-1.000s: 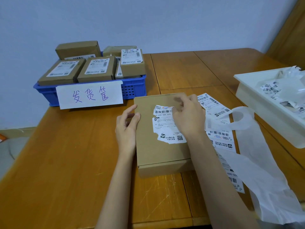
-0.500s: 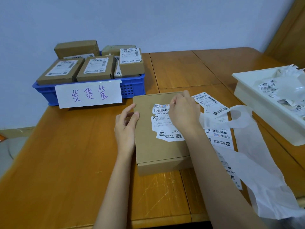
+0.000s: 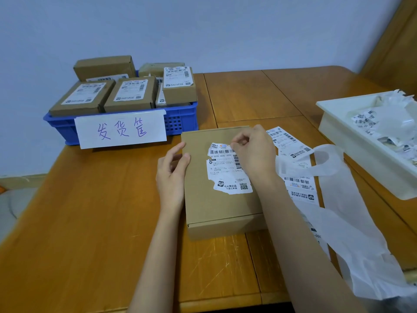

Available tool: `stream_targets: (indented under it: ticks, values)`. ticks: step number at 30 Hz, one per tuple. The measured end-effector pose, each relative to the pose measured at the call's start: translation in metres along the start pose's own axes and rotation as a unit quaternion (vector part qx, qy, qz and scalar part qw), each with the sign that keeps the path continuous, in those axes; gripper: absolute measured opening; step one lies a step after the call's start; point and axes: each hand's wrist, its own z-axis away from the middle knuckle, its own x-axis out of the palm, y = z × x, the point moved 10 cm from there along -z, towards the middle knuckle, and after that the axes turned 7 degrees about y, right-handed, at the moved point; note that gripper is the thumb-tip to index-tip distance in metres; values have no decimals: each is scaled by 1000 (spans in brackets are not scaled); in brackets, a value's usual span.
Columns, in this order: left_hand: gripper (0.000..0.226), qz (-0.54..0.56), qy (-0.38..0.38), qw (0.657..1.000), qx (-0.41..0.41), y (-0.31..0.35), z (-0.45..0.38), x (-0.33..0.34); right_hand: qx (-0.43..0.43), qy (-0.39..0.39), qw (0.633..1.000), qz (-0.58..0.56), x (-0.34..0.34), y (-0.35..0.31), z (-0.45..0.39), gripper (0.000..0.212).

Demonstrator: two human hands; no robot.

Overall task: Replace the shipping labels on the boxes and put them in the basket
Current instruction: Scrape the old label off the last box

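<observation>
Change since a second ago: right hand (image 3: 252, 152) has shifted from the torn label's right side to its top edge, thumb and forefinger now pinching that edge. Left hand (image 3: 172, 175) unchanged, thumb and fingers curled round the box's left edge.

One open-work box (image 3: 222, 213), flat on the wooden table (image 3: 90, 222), bearing one torn label (image 3: 228, 170).

One blue basket (image 3: 180, 119), far left, holding at least five labelled boxes (image 3: 133, 94) and fronted by one handwritten sign (image 3: 120, 131).

One strip of fresh labels (image 3: 299, 184), just right of the box.

One white backing sheet (image 3: 352, 222).

One white tray (image 3: 352, 152) of scraps, far right.
</observation>
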Motion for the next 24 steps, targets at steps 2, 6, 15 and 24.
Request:
stream_targets:
  ticks: [2,6,15,24]
  values:
    - [31,4,-2,1000,-2,0,1,0,-9,-3,1000,28,1,-3,-1,22]
    - [30,8,-5,1000,-2,0,2,0,-51,-22,992,116,8,-11,1,20]
    - [30,5,0,1000,6,1,1,0,-8,-84,995,52,11,3,5,20]
    - [30,2,-1,1000,12,1,0,1,34,-42,997,-57,-1,9,9,26]
